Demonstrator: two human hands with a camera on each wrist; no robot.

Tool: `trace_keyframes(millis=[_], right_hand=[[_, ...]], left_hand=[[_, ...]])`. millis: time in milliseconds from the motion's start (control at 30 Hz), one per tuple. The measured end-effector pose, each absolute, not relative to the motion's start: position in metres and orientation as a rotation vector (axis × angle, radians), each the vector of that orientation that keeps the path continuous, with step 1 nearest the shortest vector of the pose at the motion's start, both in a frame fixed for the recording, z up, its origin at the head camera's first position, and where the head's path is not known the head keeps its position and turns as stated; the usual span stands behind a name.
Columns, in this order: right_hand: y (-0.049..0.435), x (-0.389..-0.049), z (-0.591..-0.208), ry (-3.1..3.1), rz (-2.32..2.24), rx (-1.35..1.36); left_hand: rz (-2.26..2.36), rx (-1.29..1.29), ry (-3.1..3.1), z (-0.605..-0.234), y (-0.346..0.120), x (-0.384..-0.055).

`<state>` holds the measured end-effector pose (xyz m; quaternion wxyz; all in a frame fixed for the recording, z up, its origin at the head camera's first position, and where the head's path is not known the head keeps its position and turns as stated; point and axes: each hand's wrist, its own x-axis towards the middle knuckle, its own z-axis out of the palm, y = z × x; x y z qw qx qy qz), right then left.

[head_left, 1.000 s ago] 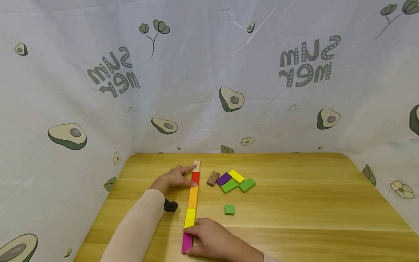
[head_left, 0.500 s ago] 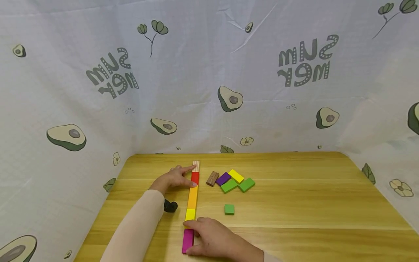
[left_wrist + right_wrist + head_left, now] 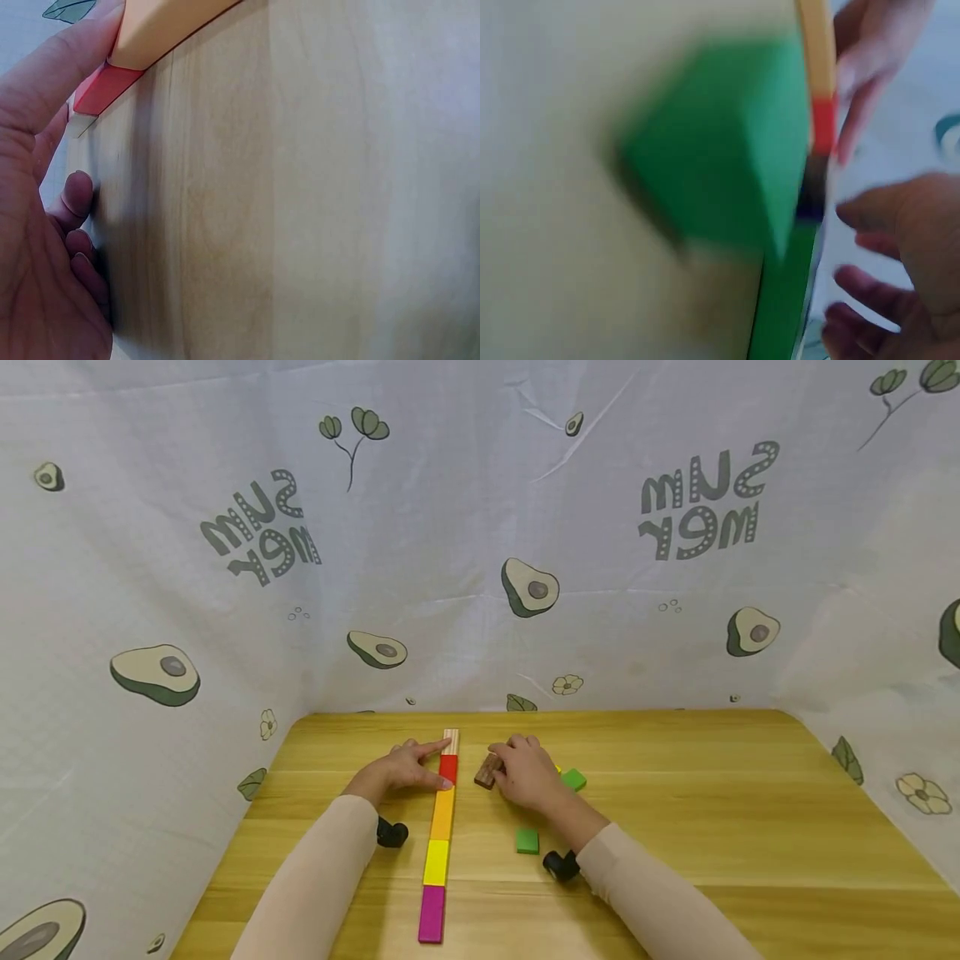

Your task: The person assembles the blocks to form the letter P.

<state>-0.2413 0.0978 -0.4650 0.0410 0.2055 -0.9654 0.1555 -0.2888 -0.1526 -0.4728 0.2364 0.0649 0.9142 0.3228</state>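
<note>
A straight row of blocks lies on the table: a pale wood block (image 3: 450, 740), a red block (image 3: 447, 767), an orange block (image 3: 442, 814), a yellow block (image 3: 437, 862) and a magenta block (image 3: 431, 913) nearest me. My left hand (image 3: 405, 768) reaches to the row's far end. Its index finger touches the pale block, and its thumb rests where red meets orange. My right hand (image 3: 528, 772) is at a brown block (image 3: 487, 772), thumb and fingers spread at its right side. In the right wrist view these fingers (image 3: 874, 285) stand apart; contact is unclear.
Right of the row are a small green block (image 3: 527, 841) and a larger green block (image 3: 574, 778). A yellow corner shows behind my right hand, which hides other blocks. Black wrist devices (image 3: 561, 865) sit by both sleeves. A patterned cloth (image 3: 480, 527) surrounds the table.
My right hand has left the magenta block at the row's near end and moved away from me to the brown block. My left hand stays where it was.
</note>
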Motion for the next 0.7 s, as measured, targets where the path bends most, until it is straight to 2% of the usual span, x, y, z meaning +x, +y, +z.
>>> trace_keyframes(millis=[167, 367, 700], right_hand=[[0.107, -0.27, -0.464, -3.135, 0.503, 0.654], [0.105, -0.284, -0.463, -3.177, 0.563, 0.625], [0.098, -0.301, -0.467, -3.27, 0.642, 0.341]], left_hand=[[0.891, 0.188, 2.497, -0.471, -0.149, -0.289], [0.879, 0.207, 2.51, -0.471, -0.149, -0.289], [0.853, 0.171, 2.529, -0.471, -0.151, -0.286]])
